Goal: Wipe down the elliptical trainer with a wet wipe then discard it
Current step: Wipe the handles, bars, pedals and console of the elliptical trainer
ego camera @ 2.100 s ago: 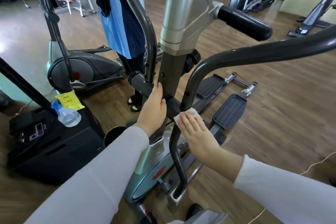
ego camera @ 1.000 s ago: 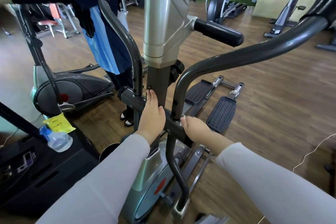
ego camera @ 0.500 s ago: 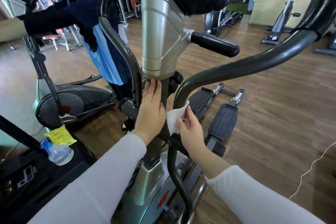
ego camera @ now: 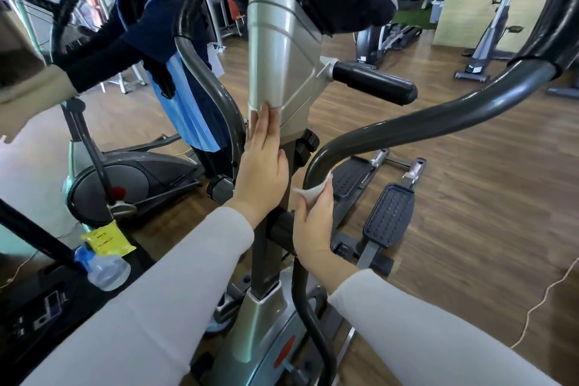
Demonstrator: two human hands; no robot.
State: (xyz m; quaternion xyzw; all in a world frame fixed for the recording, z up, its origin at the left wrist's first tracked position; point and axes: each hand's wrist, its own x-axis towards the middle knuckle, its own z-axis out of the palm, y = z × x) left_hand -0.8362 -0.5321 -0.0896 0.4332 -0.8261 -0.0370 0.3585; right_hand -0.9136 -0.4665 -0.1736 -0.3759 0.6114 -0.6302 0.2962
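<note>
The elliptical trainer (ego camera: 282, 50) fills the middle of the view, with a silver upper column, a dark lower post and curved grey swing arms. My left hand (ego camera: 263, 163) lies flat on the column's left side, fingers straight and reaching the silver cover's lower edge. My right hand (ego camera: 313, 222) pinches a white wet wipe (ego camera: 311, 193) against the lower bend of the right swing arm (ego camera: 407, 128). Two black foot pedals (ego camera: 390, 216) sit beyond my right hand.
A person in dark clothes with a blue apron (ego camera: 175, 72) stands just behind the machine on the left. A spray bottle (ego camera: 103, 269) and a yellow packet (ego camera: 106, 240) rest on a black unit at lower left. Other gym machines (ego camera: 495, 41) stand on the wooden floor.
Both hands have moved up the machine. My left hand slid from the crossbar up the post to the silver cover. My right hand brought the wipe up from the crossbar to the swing arm's bend.
</note>
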